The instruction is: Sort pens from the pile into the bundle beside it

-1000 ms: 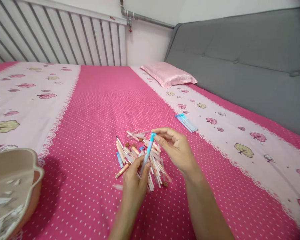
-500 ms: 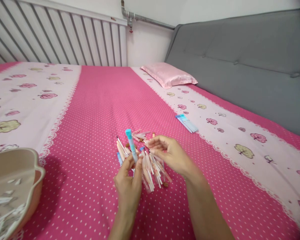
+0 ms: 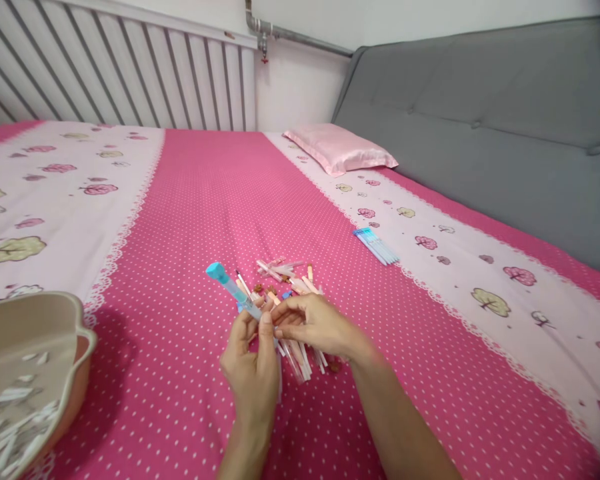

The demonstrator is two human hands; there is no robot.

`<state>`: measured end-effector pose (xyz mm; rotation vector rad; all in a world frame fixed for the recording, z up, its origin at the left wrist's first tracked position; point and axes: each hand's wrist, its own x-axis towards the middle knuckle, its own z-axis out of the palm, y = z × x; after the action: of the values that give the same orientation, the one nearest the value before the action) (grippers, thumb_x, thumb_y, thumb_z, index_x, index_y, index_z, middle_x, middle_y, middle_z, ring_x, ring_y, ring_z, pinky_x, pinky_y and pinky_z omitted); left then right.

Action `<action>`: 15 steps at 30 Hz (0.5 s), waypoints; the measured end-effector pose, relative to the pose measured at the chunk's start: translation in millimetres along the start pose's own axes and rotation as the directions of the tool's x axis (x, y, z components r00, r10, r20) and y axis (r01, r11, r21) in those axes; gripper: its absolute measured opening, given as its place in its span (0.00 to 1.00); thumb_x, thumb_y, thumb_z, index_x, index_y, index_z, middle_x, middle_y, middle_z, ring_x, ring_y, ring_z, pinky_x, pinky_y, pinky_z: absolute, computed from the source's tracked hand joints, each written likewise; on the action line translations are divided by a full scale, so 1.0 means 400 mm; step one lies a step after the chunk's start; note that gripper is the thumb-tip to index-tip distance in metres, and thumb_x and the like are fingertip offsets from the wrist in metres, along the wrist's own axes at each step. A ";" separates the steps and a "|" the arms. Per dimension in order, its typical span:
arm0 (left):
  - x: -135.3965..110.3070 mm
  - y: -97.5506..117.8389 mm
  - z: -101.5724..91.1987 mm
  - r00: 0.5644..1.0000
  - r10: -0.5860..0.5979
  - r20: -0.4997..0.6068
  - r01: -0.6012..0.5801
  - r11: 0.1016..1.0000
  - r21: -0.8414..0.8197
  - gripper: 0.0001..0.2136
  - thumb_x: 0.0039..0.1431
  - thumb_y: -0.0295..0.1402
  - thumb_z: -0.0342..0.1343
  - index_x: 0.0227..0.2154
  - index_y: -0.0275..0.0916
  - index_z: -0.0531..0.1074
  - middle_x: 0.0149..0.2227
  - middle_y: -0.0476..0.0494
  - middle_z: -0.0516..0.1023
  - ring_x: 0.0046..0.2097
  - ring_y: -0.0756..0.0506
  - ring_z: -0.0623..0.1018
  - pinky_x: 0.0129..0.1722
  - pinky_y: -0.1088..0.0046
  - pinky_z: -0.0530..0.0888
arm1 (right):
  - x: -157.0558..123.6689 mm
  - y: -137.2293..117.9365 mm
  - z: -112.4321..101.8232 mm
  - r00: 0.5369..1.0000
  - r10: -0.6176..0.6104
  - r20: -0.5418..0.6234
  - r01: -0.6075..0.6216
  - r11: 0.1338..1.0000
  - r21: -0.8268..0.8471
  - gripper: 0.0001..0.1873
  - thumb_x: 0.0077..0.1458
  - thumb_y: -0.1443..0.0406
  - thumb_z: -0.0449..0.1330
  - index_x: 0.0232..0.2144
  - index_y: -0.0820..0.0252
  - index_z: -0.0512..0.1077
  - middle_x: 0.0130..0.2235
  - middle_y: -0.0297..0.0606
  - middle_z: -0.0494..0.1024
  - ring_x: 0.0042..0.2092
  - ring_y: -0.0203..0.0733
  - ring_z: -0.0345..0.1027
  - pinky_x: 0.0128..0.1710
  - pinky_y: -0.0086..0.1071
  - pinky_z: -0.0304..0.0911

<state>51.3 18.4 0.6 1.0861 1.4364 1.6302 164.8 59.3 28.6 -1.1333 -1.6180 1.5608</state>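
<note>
I am holding my left hand (image 3: 253,357) in front of the pile, on my side of it, and its thumb and fingers are pinching a thin pen (image 3: 233,287). The pen is tilting, with its bright blue top pointing up and away to the left of the pile, and its low end is hiding in my hands. My right hand (image 3: 320,327) is reaching over the pile, its fingers bending in close beside my left thumb; I cannot tell if they are gripping the pen too. Off to the left of the pile, a tan tub (image 3: 30,320) is sitting, and little white bits (image 3: 13,395) are lying inside it. The pile (image 3: 300,357) itself is spreading out under and behind my hands, with white, pink and brown pieces lying every which way. The pink dotted sheet (image 3: 205,193) is lying under the pile. To the right of the pile and a bit past it, some blue-topped pens (image 3: 377,247) are lying side by side in a row. Well beyond the pile, a shiny pink pillow (image 3: 337,148) is resting near a big gray headboard (image 3: 480,100). Farthest past the pile, a white radiator (image 3: 180,80) is standing by the wall, and a gray pipe (image 3: 305,39) is running along it.
</note>
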 end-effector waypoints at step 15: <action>0.003 0.006 -0.002 1.000 0.008 -0.007 -0.007 0.999 0.046 0.20 0.55 0.39 0.55 0.50 0.39 0.67 0.46 0.38 0.76 0.47 0.43 0.76 0.42 0.67 0.75 | 0.015 0.032 0.018 0.996 -0.065 -0.058 0.072 0.990 0.122 0.13 0.43 0.58 0.66 0.30 0.59 0.74 0.29 0.33 0.76 0.32 0.37 0.71 0.37 0.34 0.67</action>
<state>50.3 18.8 3.1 1.1136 1.4831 1.6153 157.9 60.6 14.5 -1.0344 -1.4878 1.5508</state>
